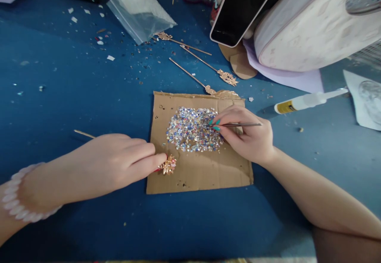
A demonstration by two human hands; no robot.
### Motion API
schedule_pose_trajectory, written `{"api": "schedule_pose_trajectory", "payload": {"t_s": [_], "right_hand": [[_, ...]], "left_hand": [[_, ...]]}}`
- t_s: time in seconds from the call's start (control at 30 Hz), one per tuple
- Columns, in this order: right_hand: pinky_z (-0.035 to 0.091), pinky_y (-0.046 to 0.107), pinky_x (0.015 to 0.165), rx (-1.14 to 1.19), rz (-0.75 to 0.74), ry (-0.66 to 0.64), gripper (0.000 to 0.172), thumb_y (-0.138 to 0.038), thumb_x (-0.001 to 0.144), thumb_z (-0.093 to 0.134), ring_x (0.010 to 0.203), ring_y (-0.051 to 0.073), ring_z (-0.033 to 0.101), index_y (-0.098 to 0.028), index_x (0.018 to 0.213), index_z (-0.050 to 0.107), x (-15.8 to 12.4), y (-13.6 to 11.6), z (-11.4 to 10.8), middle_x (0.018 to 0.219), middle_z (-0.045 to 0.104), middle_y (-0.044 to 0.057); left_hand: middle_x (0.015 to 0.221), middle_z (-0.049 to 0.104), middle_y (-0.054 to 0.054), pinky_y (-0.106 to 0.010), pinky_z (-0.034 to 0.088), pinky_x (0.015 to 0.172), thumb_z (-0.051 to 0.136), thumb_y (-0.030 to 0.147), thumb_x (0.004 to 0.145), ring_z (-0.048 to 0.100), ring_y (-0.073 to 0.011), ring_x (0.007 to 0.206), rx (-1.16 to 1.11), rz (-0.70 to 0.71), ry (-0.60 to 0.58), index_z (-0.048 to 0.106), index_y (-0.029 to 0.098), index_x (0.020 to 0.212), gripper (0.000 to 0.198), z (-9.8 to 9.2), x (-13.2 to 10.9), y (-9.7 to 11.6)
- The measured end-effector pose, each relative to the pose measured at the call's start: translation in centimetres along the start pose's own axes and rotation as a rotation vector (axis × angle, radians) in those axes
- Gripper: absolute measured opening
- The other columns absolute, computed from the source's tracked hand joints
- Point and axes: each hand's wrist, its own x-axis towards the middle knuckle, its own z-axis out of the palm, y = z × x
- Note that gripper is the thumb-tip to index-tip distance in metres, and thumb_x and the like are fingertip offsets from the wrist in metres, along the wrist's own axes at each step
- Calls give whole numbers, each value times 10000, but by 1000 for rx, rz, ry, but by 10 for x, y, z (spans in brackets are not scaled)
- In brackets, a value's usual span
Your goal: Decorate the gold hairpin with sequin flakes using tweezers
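Worktop [59,96]: blue, spread beneath everything, speckled with bits.
Pale case [306,20]: rounded, at the upper right, beside the phone [244,8].
Cardboard [205,173]: flat on the worktop, between the hands, its right part beneath the right hand [247,134].
Left hand [119,159]: beaded bracelet [19,203] at the wrist; the grip is closed on a gold ornament [169,165] over the cardboard's left edge.
Right hand's grip: fingertips pinched on a slim tool [244,124], teal nails showing.
Phone: tilted, screen dark.
Plastic bag [137,24]: on the worktop's far side, with white material in it.
Bottle [303,103]: lying to the right of the cardboard, yellow label, long nozzle.
Small stones [189,130]: a glittering, mixed-colour heap on the cardboard.
Gold sticks [193,56]: three beyond the cardboard, decorated heads; the nearest reaches its far edge.
Slim tool: tip at the heap; contact with a stone cannot be told.
Gold ornament: at the left fingertips, nearer the wearer than the heap.
Pale chips [110,58]: scattered at the upper left.
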Motion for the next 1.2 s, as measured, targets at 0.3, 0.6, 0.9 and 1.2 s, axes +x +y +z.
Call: {"api": "schedule_pose_trajectory", "payload": {"t_s": [0.3, 0.6, 0.9, 1.2], "right_hand": [[688, 352, 728, 17, 22, 2, 199, -66, 964, 703, 841, 222, 822, -258, 981, 751, -1, -3, -3, 926, 844, 46], [656, 321, 688, 2, 51, 1, 179, -75, 970, 702, 817, 198, 798, -249, 957, 740, 0, 0, -1, 893, 824, 34], [649, 315, 708, 14, 33, -2, 185, -55, 964, 711, 824, 192, 787, -239, 964, 730, 0, 0, 0, 891, 811, 36], [666, 314, 748, 26, -11, -2, 194, -35, 959, 705, 850, 193, 803, -223, 986, 746, 0, -1, 0, 923, 817, 44]], "left_hand": [[848, 698, 10, -318, 403, 615, 548, 142, 1125, 612, -161, 689, -16, 7, -84, 707, 268, 1361, 311, 1, -4, -2], [843, 698, -14, -375, 406, 581, 336, 174, 1191, 607, -192, 667, 114, 149, -9, 649, 168, 1305, 333, -4, 6, 0], [857, 710, -8, -357, 405, 598, 353, 191, 1194, 608, -185, 681, 105, 134, -23, 653, 188, 1308, 321, -5, 6, 1], [858, 717, -13, -346, 428, 589, 358, 171, 1179, 634, -182, 675, 125, 157, -29, 639, 170, 1311, 311, -6, 8, 1]]}}
